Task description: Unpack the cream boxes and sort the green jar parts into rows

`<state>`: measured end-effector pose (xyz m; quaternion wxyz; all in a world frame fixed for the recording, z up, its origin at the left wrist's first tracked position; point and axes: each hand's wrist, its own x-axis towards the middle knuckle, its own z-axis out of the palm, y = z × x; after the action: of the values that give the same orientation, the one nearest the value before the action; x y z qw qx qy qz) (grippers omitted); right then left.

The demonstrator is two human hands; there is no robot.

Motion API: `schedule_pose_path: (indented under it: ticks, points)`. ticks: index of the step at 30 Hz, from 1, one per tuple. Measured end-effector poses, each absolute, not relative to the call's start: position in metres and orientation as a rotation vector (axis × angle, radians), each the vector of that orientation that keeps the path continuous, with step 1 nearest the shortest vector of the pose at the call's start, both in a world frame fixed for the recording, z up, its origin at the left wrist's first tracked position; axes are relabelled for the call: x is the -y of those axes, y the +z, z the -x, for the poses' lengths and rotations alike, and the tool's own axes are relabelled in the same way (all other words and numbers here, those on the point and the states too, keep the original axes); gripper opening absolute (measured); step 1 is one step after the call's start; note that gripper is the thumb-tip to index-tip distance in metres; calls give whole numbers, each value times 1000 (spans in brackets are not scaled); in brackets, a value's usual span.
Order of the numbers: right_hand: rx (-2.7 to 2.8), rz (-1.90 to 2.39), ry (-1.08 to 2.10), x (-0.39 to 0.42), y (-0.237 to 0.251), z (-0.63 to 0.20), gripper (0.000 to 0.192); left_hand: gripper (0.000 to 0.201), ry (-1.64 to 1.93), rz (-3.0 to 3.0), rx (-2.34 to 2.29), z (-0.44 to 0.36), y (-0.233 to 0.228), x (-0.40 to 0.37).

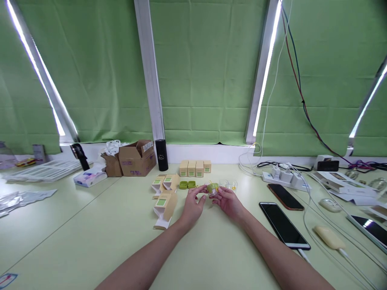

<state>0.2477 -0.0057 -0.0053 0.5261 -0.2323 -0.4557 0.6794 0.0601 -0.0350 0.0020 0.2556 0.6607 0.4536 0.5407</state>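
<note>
A small clear jar with a green lid (pixel 213 188) is held up just above the table between my hands. My right hand (pixel 230 203) grips it from the right with thumb and fingers. From the left, the fingertips of my left hand (pixel 193 204) close on its side. Just beyond my left hand sit two square green lids (pixel 187 185). Clear small cups (pixel 232 185) stand behind my right hand, partly covered by it; yellow shows in one. Opened small cartons (pixel 165 200) with green labels lie left of my left hand.
Several closed small boxes (pixel 192 168) stand in a row at the back, beside a black tumbler (pixel 161 155) and a cardboard box (pixel 137 161). Phones (pixel 284 225), a power strip (pixel 284 181) and loose cables lie to the right. A tissue pack (pixel 90 177) is at left.
</note>
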Motion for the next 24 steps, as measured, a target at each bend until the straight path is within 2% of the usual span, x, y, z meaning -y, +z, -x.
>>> schedule_pose_path:
  ticks: [8, 17, 24]
  points:
    - [1093, 566, 1476, 14, 1, -238, 47, 39, 1468, -1691, -1216, -59, -1, 30]
    - [1201, 746, 1048, 16, -3, -225, 65, 41, 1521, -1521, -1131, -59, -1, 20]
    - [1241, 759, 996, 19, -4, -222, 69, 38, 1556, -1466, -1094, -59, 4, 23]
